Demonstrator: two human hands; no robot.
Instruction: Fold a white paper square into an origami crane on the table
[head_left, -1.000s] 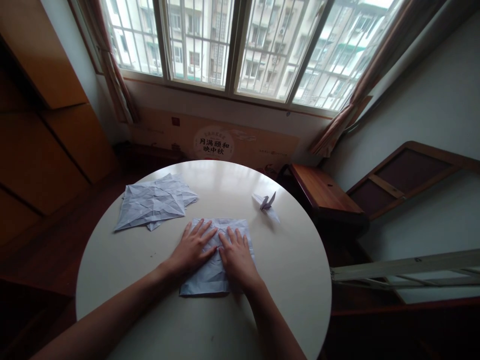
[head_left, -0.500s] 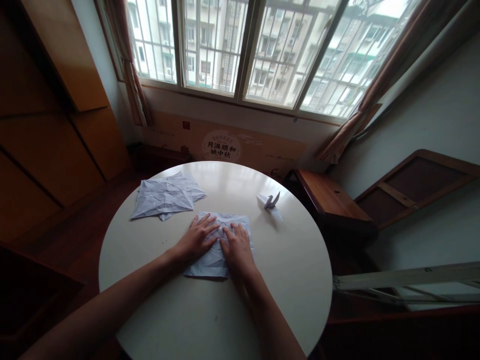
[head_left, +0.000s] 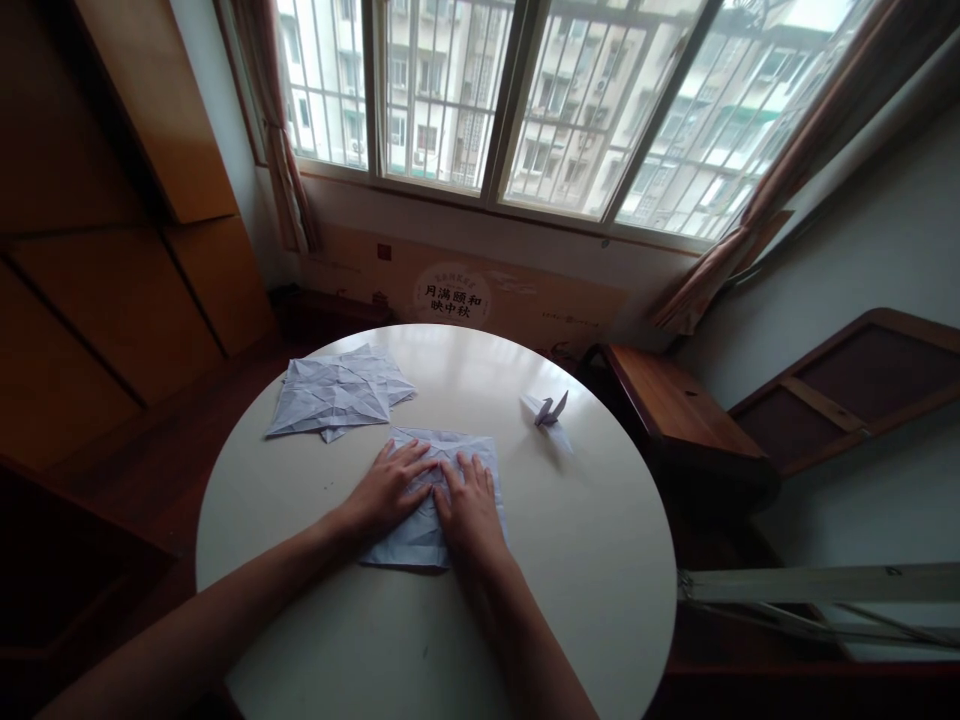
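Observation:
A creased white paper sheet lies on the round white table in front of me. My left hand rests flat on its left half, fingers spread and open. Pressed flat beside it on the same sheet, my right hand has its fingers stretched out, and the two hands touch near the thumbs. Neither hand grips anything. A small folded paper crane stands to the right, apart from my hands. A stack of creased paper sheets lies at the table's back left.
A wooden side table stands right of the round table. A framed panel leans on the right wall. Wooden cabinets fill the left. A barred window spans the back wall. A pale beam runs at lower right.
Both hands stay flat on the sheet; the view has shifted slightly, so the table sits a little more to the right. Nothing else has moved.

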